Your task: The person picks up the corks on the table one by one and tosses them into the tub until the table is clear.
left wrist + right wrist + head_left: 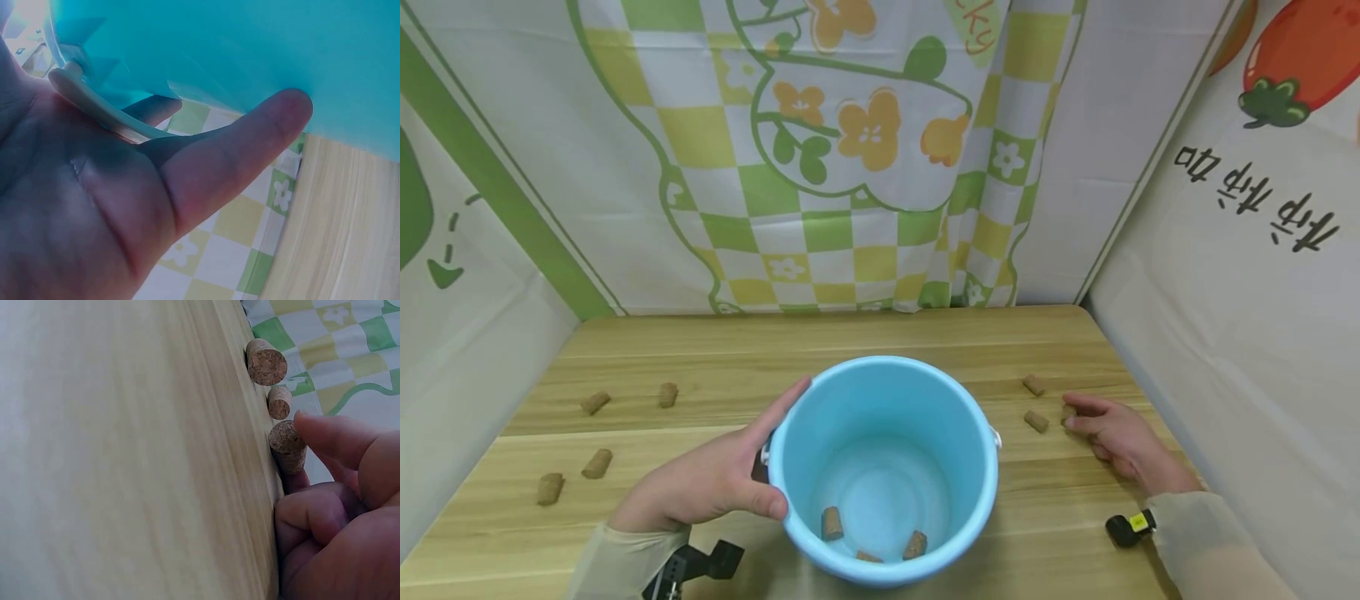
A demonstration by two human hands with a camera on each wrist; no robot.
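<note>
Bucket (pixel 887 404) and hands fill the lower part of the head view. Lower left of centre, the left hand (pixel 722 483) rests against the bucket, thumb and forefinger spread wide along its rim. At right, the right hand (pixel 1120 437) pinches a cork (pixel 1068 414) between thumb and forefinger, with two loose corks (pixel 1037 422) just beside it. Four more corks (pixel 549 489) lie at left; three others (pixel 832 523) lie inside the bucket, near the frame's bottom.

In the left wrist view, one straight digit touches the blue wall right of centre, and the handle (pixel 103 112) passes by the palm at upper left. Light, even pressure should steady the bucket without tipping it.

In the right wrist view, the pinched cork is right of centre; whether it clears the table (pixel 125 450) cannot be told. A snug grip across its round side, clear of its neighbours, would serve best.
</note>
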